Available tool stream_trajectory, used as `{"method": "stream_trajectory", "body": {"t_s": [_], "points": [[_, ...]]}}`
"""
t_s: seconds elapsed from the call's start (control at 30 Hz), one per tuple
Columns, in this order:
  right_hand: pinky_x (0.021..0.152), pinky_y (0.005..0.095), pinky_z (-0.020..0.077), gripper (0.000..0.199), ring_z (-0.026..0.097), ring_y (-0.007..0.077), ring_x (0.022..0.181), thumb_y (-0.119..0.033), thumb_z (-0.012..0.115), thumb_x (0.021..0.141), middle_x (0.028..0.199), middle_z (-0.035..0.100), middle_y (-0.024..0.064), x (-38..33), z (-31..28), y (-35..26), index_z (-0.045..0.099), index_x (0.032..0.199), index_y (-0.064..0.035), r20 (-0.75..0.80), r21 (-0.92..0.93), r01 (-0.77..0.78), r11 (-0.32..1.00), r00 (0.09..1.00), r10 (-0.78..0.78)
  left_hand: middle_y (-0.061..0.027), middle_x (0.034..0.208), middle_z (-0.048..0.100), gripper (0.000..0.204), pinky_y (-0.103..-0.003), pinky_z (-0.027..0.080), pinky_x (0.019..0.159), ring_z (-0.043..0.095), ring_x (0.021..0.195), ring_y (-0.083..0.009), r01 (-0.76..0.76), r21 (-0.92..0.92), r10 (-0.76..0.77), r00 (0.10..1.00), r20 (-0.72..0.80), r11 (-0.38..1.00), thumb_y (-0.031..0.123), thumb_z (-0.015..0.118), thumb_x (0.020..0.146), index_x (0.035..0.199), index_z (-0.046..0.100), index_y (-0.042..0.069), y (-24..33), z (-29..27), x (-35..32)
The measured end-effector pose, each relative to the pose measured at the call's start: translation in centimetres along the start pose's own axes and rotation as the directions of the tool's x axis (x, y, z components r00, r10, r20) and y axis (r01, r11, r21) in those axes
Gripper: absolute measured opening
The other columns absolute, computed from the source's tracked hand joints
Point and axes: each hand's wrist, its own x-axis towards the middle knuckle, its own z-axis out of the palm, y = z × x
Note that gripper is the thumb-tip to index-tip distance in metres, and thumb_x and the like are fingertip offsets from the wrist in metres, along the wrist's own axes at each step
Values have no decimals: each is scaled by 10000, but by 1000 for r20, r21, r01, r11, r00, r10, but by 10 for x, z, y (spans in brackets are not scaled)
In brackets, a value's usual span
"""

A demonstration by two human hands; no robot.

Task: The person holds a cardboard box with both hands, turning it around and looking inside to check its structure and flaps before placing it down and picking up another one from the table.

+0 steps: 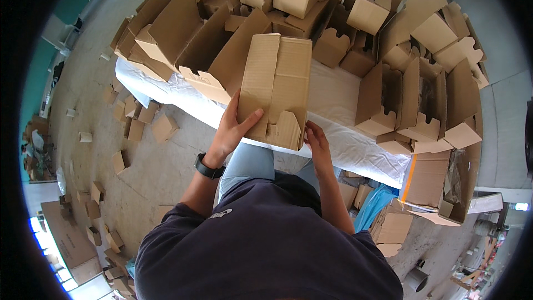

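Note:
Between my two hands is a brown cardboard box point(288, 72), held up over the near edge of the white-covered table. Its broad face is toward me, with a seam down the middle and a notched flap at the lower right. My left hand point(236, 125) grips the lower left side, thumb across the face and fingers behind it. At the lower right edge, my right hand point(316, 139) holds the box with bent fingers, partly hidden by its side. A dark watch point(209, 166) is on my left wrist.
Open cardboard boxes crowd the table's back and left, with more open boxes point(425, 97) on the right. White cloth point(338, 91) covers the tabletop. Small cardboard pieces point(133, 128) lie scattered on the floor at left. Blue plastic point(375, 205) and a larger carton point(433, 178) are at lower right.

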Motion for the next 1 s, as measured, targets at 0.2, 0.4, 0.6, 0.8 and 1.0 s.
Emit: {"method": "stream_trajectory", "body": {"t_s": [0.2,0.4,0.6,0.8,1.0], "points": [[999,336,417,455,512,197,1235,-314,490,1021,1327,549,109,5,-2,17,465,1381,-37,-4,22,-27,999,1000,27,-152,1291,550,689,-302,428,997,530,1172,-185,4,18,-3,1000,-9,1000,188,709,885,1426,348,-39,0,2,1],[1011,355,418,470,498,203,1255,-325,496,1017,1333,539,108,2,2,13,452,1388,-39,11,71,-103,992,995,103,-154,1296,549,704,-305,430,995,533,1171,-188,0,36,1,1000,-20,999,202,710,885,1433,340,-40,0,1,0],[1040,377,403,494,497,199,1256,-347,494,1013,1322,545,99,8,-1,22,435,1395,-40,36,124,-169,978,985,166,-153,1285,552,684,-305,437,987,536,1166,-187,7,14,-7,1000,18,1000,201,702,894,1424,347,-43,1,0,0],[1045,338,373,508,501,162,1223,-352,484,1015,1302,556,70,6,5,17,418,1412,-42,39,177,-189,966,982,185,-145,1274,557,653,-302,446,979,544,1153,-181,39,-40,-38,999,24,998,152,699,891,1412,356,-42,0,1,-3],[1054,293,335,501,479,158,1232,-313,462,1026,1321,537,72,2,4,11,393,1426,-18,0,276,-89,957,996,92,-138,1299,537,698,-313,429,1002,512,1190,-185,-30,-55,32,998,47,998,100,717,862,1432,337,-34,5,8,-7]]}}
